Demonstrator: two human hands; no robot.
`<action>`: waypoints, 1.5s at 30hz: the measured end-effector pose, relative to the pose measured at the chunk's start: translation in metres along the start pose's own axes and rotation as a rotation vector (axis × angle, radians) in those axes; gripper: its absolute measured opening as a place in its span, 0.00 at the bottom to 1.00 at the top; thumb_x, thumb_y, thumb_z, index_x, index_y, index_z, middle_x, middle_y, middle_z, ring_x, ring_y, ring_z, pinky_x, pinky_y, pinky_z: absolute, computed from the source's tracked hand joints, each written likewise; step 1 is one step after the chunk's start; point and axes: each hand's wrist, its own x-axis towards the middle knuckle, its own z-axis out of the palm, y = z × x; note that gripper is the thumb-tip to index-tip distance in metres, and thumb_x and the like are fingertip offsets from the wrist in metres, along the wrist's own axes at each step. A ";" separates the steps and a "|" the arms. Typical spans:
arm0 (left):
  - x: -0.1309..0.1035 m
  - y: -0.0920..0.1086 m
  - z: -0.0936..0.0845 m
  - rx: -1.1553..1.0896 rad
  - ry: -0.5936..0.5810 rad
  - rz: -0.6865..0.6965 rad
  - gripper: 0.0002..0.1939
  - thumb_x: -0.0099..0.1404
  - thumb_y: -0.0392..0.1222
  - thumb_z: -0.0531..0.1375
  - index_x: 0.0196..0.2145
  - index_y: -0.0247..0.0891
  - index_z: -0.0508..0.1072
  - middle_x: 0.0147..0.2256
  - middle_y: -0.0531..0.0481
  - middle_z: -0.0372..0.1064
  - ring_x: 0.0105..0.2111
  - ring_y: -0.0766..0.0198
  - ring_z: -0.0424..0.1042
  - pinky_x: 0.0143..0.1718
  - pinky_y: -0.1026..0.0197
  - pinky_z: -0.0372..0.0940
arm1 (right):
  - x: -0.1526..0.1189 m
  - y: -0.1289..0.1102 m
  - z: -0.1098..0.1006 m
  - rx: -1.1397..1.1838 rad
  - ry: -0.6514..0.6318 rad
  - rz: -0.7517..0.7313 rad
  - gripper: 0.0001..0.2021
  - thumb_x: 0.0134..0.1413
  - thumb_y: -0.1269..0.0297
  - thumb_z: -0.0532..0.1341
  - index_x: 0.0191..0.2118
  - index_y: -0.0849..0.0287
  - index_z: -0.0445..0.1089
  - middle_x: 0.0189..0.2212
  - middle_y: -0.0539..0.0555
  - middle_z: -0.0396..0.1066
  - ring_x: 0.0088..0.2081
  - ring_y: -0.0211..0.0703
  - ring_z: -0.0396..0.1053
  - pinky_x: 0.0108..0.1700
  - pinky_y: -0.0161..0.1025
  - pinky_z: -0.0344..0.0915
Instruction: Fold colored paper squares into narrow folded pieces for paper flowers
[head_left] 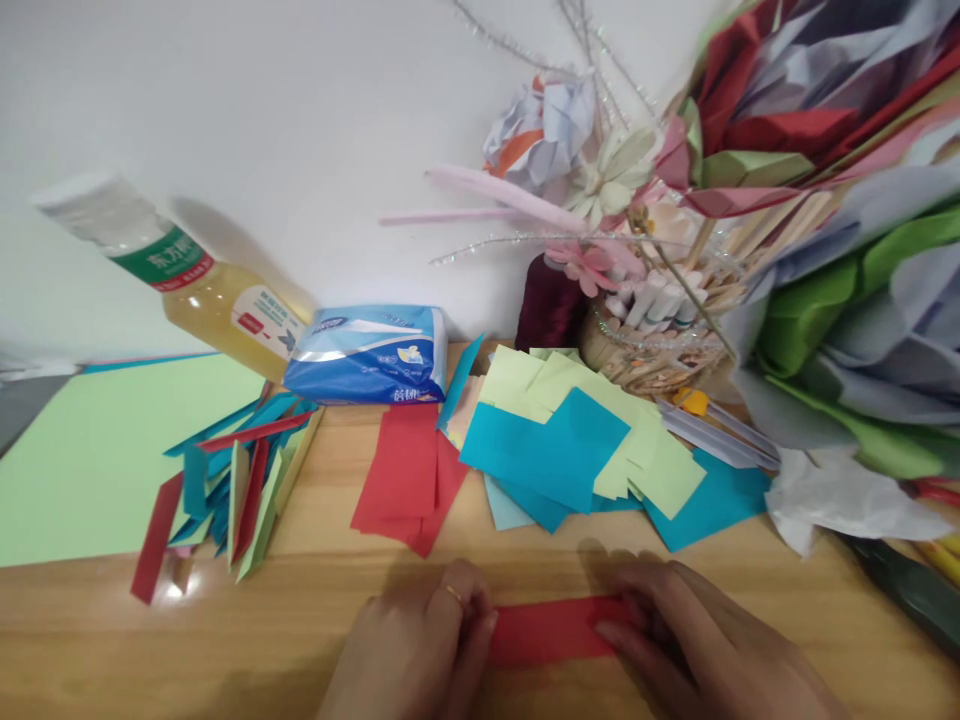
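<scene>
A narrow red paper strip (551, 632) stretches between my two hands, low over the wooden table at the front. My left hand (420, 640), with a ring on one finger, pinches the strip's left end. At the other end my right hand (697, 630) grips the paper between thumb and fingers. Part of each end is covered by my fingers. Just beyond lie several red paper pieces (401, 475), partly overlapping. Blue paper pieces (544, 450) and light green ones (652, 450) are heaped to their right.
Folded paper strips (240, 470) pile up at left, beside large light green sheets (90, 450). A juice bottle (217, 290) and a blue tissue pack (367, 355) stand against the wall. Right are a basket (645, 350), paper flowers (847, 250) and a dark-handled tool (904, 585).
</scene>
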 end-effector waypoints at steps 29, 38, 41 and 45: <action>0.003 0.004 0.000 0.507 0.100 0.470 0.17 0.67 0.43 0.55 0.52 0.60 0.64 0.26 0.54 0.60 0.27 0.63 0.63 0.22 0.68 0.54 | 0.007 0.001 -0.005 0.031 -0.020 -0.057 0.05 0.59 0.64 0.54 0.31 0.54 0.63 0.25 0.48 0.69 0.26 0.36 0.70 0.24 0.29 0.64; 0.005 0.001 0.000 0.521 0.090 0.524 0.23 0.64 0.40 0.58 0.55 0.54 0.60 0.31 0.52 0.62 0.31 0.59 0.64 0.25 0.65 0.59 | -0.016 -0.033 -0.012 -0.215 -0.030 -0.482 0.16 0.57 0.62 0.56 0.51 0.58 0.67 0.45 0.57 0.73 0.47 0.46 0.70 0.46 0.39 0.68; 0.002 0.002 -0.002 0.553 0.140 0.596 0.22 0.65 0.40 0.56 0.57 0.46 0.60 0.37 0.48 0.66 0.35 0.59 0.64 0.34 0.58 0.63 | -0.027 -0.042 -0.005 -0.310 -0.034 -0.498 0.25 0.54 0.56 0.58 0.56 0.65 0.63 0.52 0.61 0.66 0.52 0.50 0.65 0.50 0.41 0.67; -0.012 0.003 0.008 0.615 0.311 0.837 0.11 0.64 0.41 0.56 0.42 0.38 0.75 0.50 0.45 0.65 0.49 0.54 0.58 0.51 0.50 0.56 | -0.034 -0.042 0.004 -0.408 -0.021 -0.488 0.30 0.52 0.56 0.60 0.57 0.70 0.60 0.56 0.65 0.60 0.55 0.52 0.62 0.51 0.43 0.66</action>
